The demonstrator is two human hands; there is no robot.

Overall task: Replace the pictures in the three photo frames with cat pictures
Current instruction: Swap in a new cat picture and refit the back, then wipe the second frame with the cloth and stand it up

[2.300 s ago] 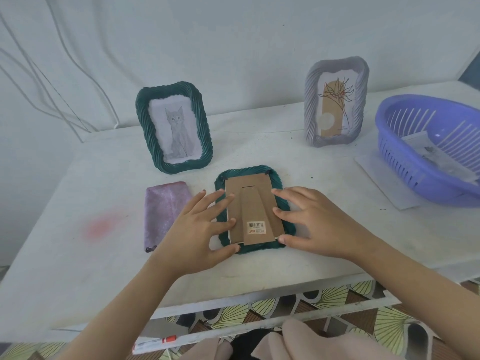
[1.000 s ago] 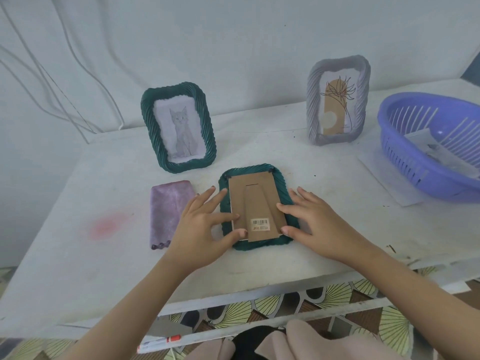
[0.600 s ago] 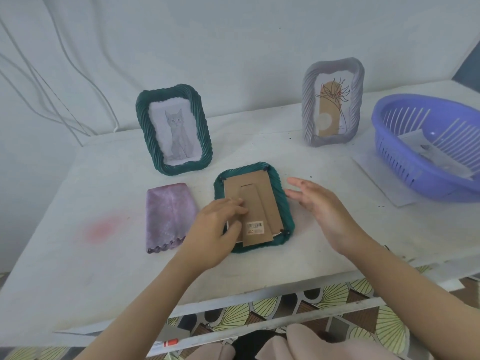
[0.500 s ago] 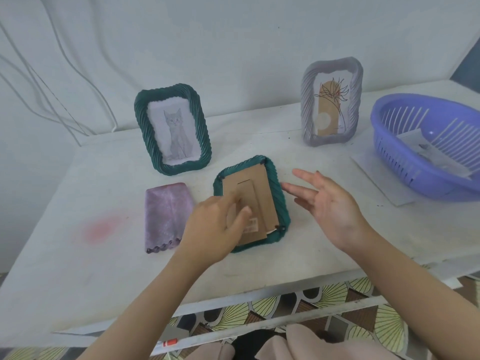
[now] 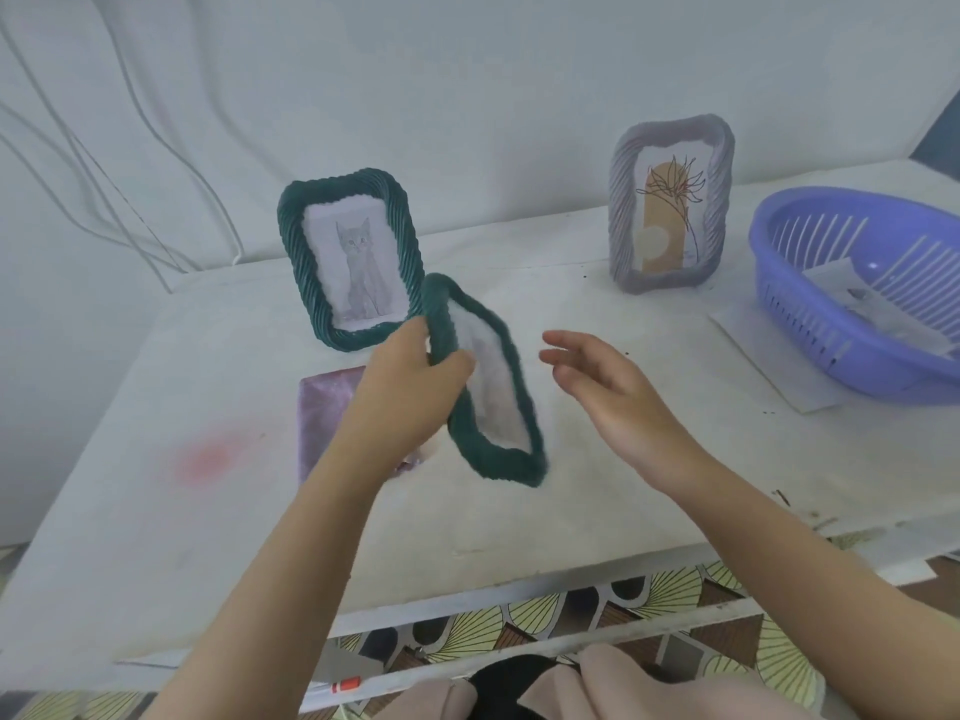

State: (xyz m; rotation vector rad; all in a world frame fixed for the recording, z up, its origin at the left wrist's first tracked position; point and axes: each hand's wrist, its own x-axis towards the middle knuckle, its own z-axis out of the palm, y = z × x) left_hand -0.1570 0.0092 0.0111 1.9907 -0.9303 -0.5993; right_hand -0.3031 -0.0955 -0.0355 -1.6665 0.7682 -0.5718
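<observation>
Over at nine o'clock on the white table point(image 5: 156, 511) sits a faint pink smudge point(image 5: 205, 457), nothing to do there. Moving in, the purple cloth point(image 5: 324, 407) lies flat, half hidden under the left hand point(image 5: 410, 397). Behind it, at about eleven o'clock, the standing green frame point(image 5: 350, 257) shows its grey cat, so that one looks done. Centre stage: the left hand is clamped on the top edge of the second green frame point(image 5: 483, 387), lifted clear of the table and tilted, its picture too blurred to read. The right hand point(image 5: 618, 402) hovers just beside it, fingers loosely spread, holding nothing. Looks like the stand-up step; next comes setting it upright. At one o'clock the grey frame point(image 5: 670, 205) shows a flower drawing, not yet swapped. At three o'clock, the purple basket point(image 5: 795, 283) holds paper sheets.
</observation>
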